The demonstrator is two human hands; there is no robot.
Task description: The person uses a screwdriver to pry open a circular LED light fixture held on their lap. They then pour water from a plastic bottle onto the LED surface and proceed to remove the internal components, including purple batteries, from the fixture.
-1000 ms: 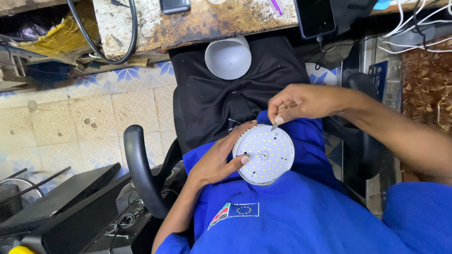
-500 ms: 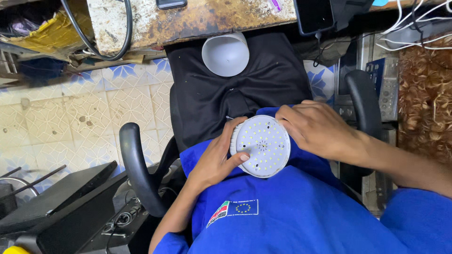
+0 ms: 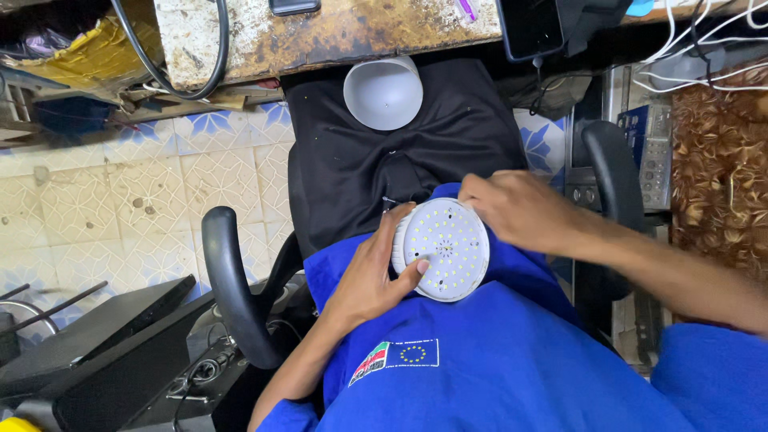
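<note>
Tiled floor (image 3: 120, 192) occupies the left of the view, with dark equipment (image 3: 96, 352) at its lower left corner. A black chair armrest (image 3: 228, 296) curves up beside the person's lap. Along the top runs a worn wooden bench (image 3: 336, 32); a black cable (image 3: 216, 56) loops over its left end, and a dark phone (image 3: 528, 28) stands at its near edge toward the right.

A white dome cover (image 3: 384, 92) lies open side up on the black trousers (image 3: 360, 168), just below the near edge of the bench.

The left hand (image 3: 372, 280) is clamped on the round LED lamp module (image 3: 444, 248): fingers wrap its left rim and the thumb presses on the lower face of the diode plate. The module sits in the lap, where the black trousers meet the blue garment (image 3: 496, 368), face turned up toward the camera.

The right hand (image 3: 516, 212) rests against the module's upper right rim, fingers curled together at the edge; whether they pinch anything cannot be told.

A second armrest (image 3: 612, 168) stands right of that hand. White wires (image 3: 704, 40) trail over the bench's right end.
</note>
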